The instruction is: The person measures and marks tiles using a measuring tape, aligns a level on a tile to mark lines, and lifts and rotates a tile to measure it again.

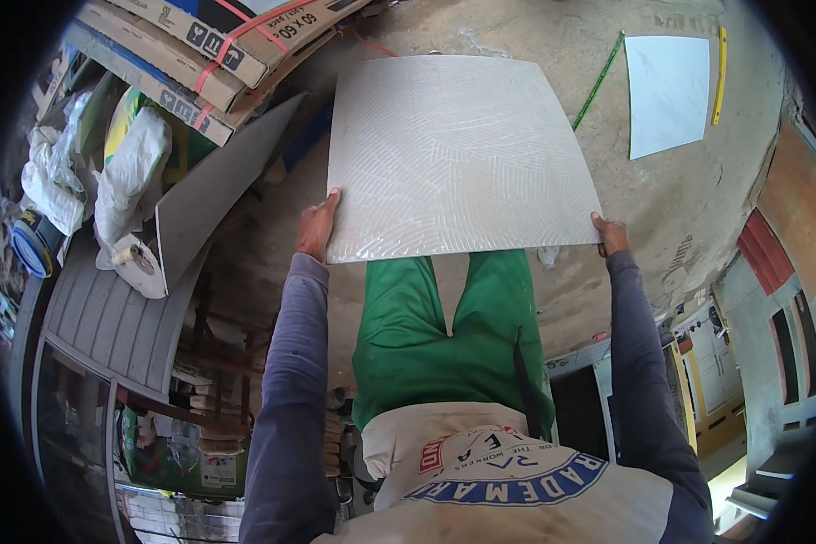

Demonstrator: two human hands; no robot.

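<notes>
A large square, pale grey tile [453, 154] is held out in front of me, over my green trousers. Fine lines in crossing directions mark the face turned toward me. My left hand [316, 227] grips its left edge close to the near corner, thumb on top. On the opposite edge, my right hand [613, 234] is closed around the near right corner. Most fingers of both hands are hidden beneath the tile, as is the floor under it.
Flat cardboard boxes [218, 54] bound with red strap are stacked at the far left. Below them lean a grey panel [213, 181] and white plastic bags [136, 172]. Far right lie a white tile [668, 95], a thin green strip [600, 80] and a yellow bar [720, 77].
</notes>
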